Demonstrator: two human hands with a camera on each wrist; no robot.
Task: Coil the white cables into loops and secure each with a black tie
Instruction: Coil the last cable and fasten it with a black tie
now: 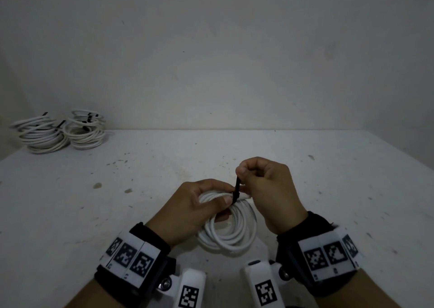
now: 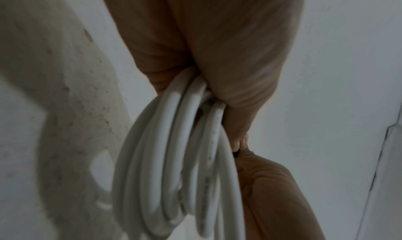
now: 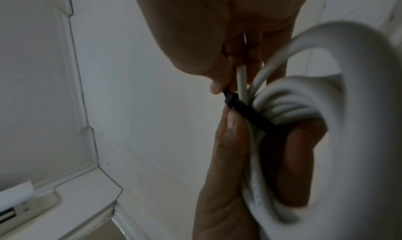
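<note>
Holding the coiled white cable (image 1: 231,228) low in the middle of the head view, the left hand (image 1: 195,208) is curling its fingers through the loops while its thumb (image 1: 222,199) is pressing on the top of the bundle, right beside the black tie (image 1: 236,190). The right hand (image 1: 265,190) is sitting just to the right and slightly higher in the frame, its thumb and forefinger pinching the free end of the tie, which is rising from the cable toward those fingertips; the other fingers are folded into the palm. In the right wrist view the tie (image 3: 248,113) is crossing the bunched strands (image 3: 289,106) at centre frame, with the left thumb (image 3: 230,123) lying just beneath it. In the left wrist view the loops (image 2: 174,157) are hanging down from the closed fingers (image 2: 234,71). At the upper left of the head view, a pile of tied cable coils (image 1: 61,131) is resting on the table (image 1: 328,190) by the wall (image 1: 211,49).
</note>
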